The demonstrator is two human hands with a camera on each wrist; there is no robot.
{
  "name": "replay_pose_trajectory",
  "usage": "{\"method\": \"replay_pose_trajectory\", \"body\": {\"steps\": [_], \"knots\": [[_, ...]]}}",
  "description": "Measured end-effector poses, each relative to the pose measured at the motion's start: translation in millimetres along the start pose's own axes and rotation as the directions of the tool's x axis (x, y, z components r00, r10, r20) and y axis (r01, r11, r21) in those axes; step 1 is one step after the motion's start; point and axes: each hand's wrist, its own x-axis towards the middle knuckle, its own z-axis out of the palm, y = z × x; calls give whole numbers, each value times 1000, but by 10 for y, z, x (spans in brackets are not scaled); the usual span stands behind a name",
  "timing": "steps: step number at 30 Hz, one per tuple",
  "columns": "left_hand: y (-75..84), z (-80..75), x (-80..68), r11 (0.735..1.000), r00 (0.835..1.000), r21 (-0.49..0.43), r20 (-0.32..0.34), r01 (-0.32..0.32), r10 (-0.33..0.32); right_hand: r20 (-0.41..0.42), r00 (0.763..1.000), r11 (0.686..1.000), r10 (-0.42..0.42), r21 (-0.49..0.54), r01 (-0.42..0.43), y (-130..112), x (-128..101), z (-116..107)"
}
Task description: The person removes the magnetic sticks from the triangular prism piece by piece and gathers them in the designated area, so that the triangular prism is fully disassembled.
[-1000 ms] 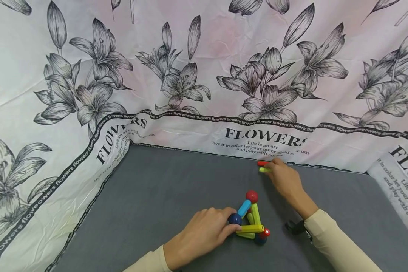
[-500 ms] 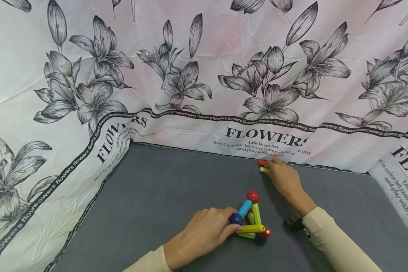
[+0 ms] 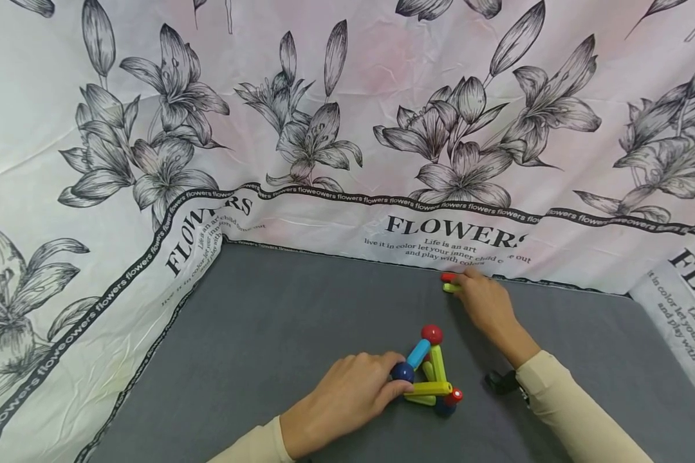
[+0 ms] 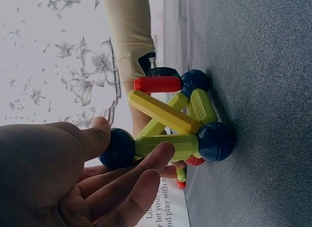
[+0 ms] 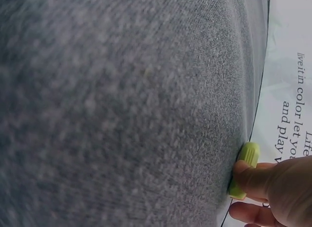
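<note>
The rod-and-ball structure [image 3: 428,373] stands on the grey table [image 3: 278,334], near the front edge and a little right of centre. It consists of green, yellow and blue rods joined at dark blue and red balls, with one red ball [image 3: 431,334] at the apex.

The left hand [image 3: 342,399] steadies the structure: thumb and fingers [image 4: 146,163] curl round the dark blue ball [image 4: 118,149] at the left corner.

The right hand [image 3: 486,308] is well apart from the structure, at the rear edge of the table. Its fingers pinch a loose green rod [image 5: 243,168]; a red rod [image 3: 448,277] lies just beside it, touching the floral cloth [image 3: 347,128].

Procedure, as judged: lift the green rod clear of the cloth fold before moving it, and keep the left-hand grip firm so that no joint shifts.

Clearance: the cloth rises at the rear and at both sides. Open table lies left of the structure and between the two hands.
</note>
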Motion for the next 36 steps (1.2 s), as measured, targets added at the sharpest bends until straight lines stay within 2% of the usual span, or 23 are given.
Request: {"method": "replay_pose_trajectory", "body": {"steps": [13,19,25,36], "knots": [[4,6,-8,1000,1000,-4,-6,-1,1,-23,1000,1000,-13,22,14,18,-38,-70],[6,5,-7,1000,1000,-6,-7,-10,10,2,1000,999,7,54,-7,24,-138,-249],[2,1,-1,1000,1000,0,-10,-12,12,-11,1000,995,26,98,-25,-65,-299,-511],[-7,7,1,1000,1000,-12,-3,-14,14,152,985,977,79,186,-107,-407,-827,-1012]]}}
